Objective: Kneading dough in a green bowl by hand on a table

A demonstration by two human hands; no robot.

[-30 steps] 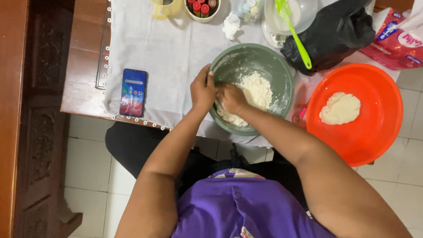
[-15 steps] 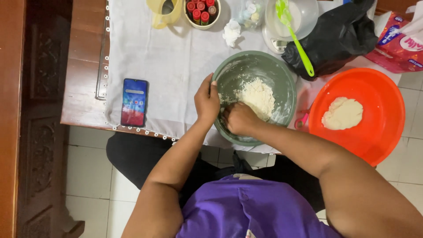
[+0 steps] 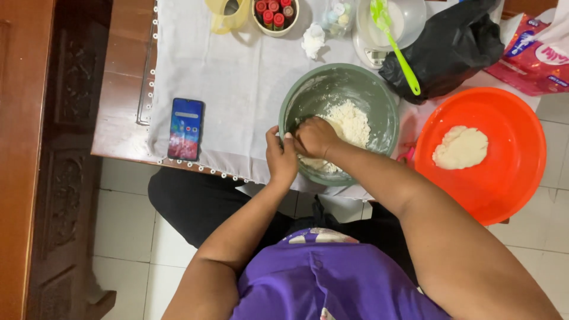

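Observation:
A grey-green mixing bowl (image 3: pixel 379 98) stands at the near edge of a table under a white cloth (image 3: pixel 237 77). It holds crumbly white dough (image 3: pixel 352 121). My left hand (image 3: pixel 281 155) grips the bowl's near-left rim. My right hand (image 3: pixel 315 136) is inside the bowl, fist closed and pressed into the dough. To the right an orange basin (image 3: pixel 515 160) holds a flat lump of finished dough (image 3: pixel 461 147).
A smartphone (image 3: pixel 185 128) lies on the cloth at left. At the back stand a yellow jug (image 3: pixel 225 13), a small bowl of red-capped bottles (image 3: pixel 274 13), a green spatula (image 3: pixel 396 47), a black plastic bag (image 3: pixel 450 50) and a red packet (image 3: pixel 530 56).
My right hand has slid from the bowl's middle toward its near-left side, kneading. My left hand has shifted a little lower on the rim.

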